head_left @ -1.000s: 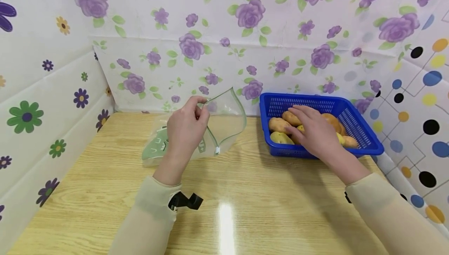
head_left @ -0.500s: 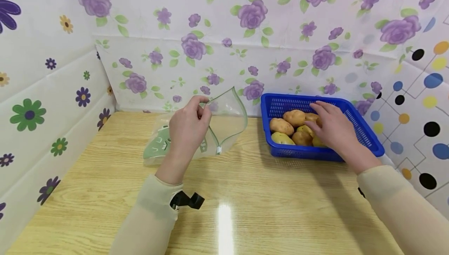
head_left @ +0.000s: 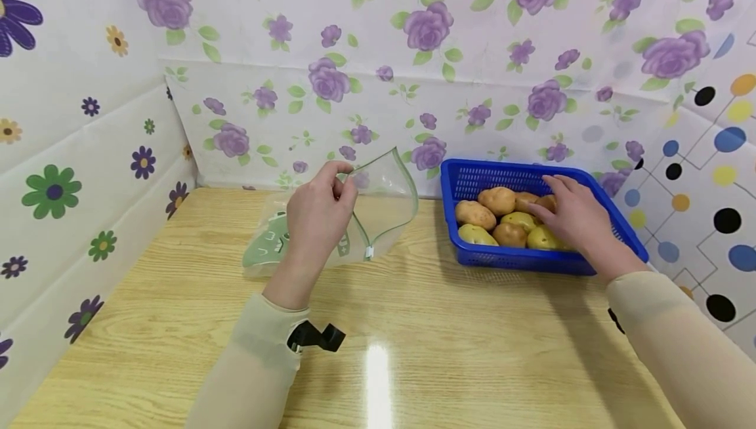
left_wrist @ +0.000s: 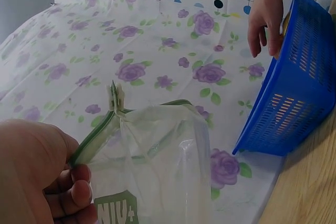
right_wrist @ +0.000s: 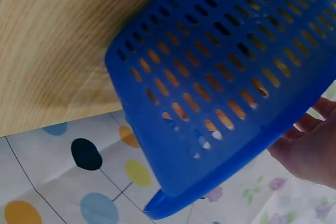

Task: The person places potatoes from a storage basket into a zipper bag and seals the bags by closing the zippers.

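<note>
Clear plastic bag (head_left: 378,206) is pinched open at its rim by the left hand (head_left: 315,216); potatoes (head_left: 508,216) in the blue basket (head_left: 520,260) are touched by the right hand (head_left: 575,216), nothing gripped; one is best lifted singly.

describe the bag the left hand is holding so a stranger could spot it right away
On the wooden table, left of the blue basket of potatoes, the left hand pinches a bag by its rim. It is the only clear plastic thing there, green-edged with green print, mouth open.
</note>
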